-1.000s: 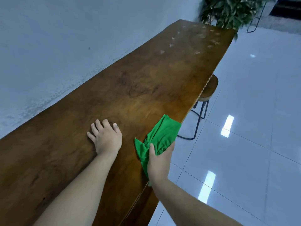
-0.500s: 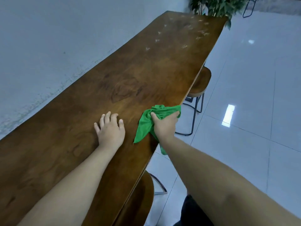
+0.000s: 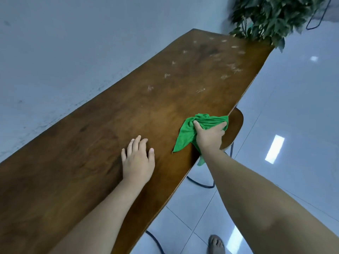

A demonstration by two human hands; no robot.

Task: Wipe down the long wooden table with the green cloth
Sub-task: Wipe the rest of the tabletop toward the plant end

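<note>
Sliding farther along — green cloth [image 3: 189, 132]

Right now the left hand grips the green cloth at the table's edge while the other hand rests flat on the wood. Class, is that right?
Not quite: the head view shows the right hand gripping the green cloth at the table edge, while the left hand rests flat on the wood.
</note>
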